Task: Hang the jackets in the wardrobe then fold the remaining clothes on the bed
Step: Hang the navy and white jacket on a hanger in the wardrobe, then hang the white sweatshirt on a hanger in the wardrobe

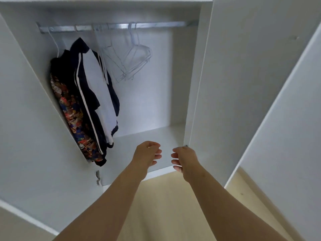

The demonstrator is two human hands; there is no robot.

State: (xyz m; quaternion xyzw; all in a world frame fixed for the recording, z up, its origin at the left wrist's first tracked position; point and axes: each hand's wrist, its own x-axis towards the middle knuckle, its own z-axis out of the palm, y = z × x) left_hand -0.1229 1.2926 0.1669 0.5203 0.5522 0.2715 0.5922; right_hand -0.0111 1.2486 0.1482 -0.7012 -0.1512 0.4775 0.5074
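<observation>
A white wardrobe [175, 94] stands open before me. Two jackets hang at the left end of its metal rail [156, 25]: a dark one with a colourful print [73, 115] against the left wall, and a navy and white one with white stripes [97, 87] beside it. Several empty wire hangers [132, 61] hang from the middle of the rail. My left hand [147, 153] and my right hand [184, 159] are held out low in front of the wardrobe floor, palms facing each other, fingers loosely curled, holding nothing.
The right wardrobe door [278, 136] stands open at my right, the left door [34, 136] at my left, with a metal latch [98, 178] at its lower edge. Pale yellow floor [165, 206] lies below my arms. The bed is out of view.
</observation>
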